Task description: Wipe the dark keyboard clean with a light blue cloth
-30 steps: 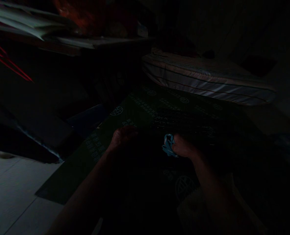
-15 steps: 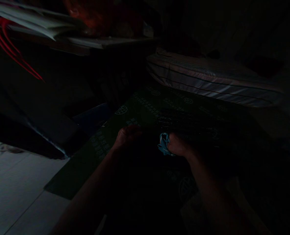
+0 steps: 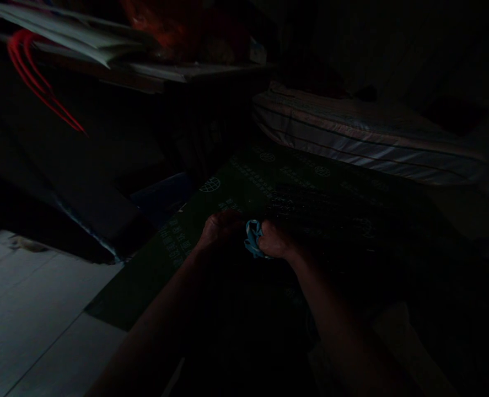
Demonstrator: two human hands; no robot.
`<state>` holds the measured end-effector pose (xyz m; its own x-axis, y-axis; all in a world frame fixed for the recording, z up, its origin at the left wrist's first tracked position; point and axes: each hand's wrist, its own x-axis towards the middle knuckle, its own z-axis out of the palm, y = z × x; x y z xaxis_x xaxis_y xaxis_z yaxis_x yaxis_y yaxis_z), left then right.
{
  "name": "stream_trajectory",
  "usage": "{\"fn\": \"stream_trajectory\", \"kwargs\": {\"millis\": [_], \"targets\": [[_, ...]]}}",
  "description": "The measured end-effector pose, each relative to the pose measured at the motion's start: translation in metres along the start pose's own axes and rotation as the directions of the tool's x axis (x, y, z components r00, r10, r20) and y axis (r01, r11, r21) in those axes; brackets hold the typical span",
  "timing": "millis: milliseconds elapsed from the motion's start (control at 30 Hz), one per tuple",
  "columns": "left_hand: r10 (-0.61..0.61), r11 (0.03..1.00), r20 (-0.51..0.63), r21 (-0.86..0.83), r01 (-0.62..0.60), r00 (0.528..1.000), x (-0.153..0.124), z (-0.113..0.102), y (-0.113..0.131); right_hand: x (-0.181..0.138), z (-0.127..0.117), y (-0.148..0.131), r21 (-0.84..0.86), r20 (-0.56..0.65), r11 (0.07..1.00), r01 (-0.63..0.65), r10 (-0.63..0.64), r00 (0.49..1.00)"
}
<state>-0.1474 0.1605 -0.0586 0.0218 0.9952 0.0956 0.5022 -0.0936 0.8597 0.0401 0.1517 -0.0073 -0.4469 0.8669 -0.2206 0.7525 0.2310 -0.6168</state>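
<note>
The scene is very dark. My right hand [image 3: 274, 240] is closed round a crumpled blue cloth [image 3: 252, 240], part of which sticks out to the left of the fist. Just left of the cloth, my left hand [image 3: 218, 226] is low over a black, flat-looking surface with white marks [image 3: 310, 207]; its fingers fade into the shadow, so their grip is hidden. Both hands are above a green board [image 3: 244, 190] printed with pale characters and globe marks. What the black surface is made of does not show.
A mattress with striped edging [image 3: 352, 140] lies behind the board. At the upper left stands a table [image 3: 173, 71] bearing papers [image 3: 70, 36] and an orange bag [image 3: 161, 27]; red cords [image 3: 48, 91] hang from it. Pale floor tiles [image 3: 29, 309] show at lower left.
My right hand has moved left with the blue cloth, closer to my left hand. The whole view has shifted slightly, and my left hand stays at about the same spot on the board.
</note>
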Motion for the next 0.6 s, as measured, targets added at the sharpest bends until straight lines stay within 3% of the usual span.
{"fn": "stream_trajectory", "kwargs": {"millis": [600], "targets": [[-0.043,0.998,0.012,-0.053,0.043,0.999,0.0,-0.004,0.008,0.001,0.003,-0.011,0.02,0.0,1.0,0.004,-0.004,1.0]]}}
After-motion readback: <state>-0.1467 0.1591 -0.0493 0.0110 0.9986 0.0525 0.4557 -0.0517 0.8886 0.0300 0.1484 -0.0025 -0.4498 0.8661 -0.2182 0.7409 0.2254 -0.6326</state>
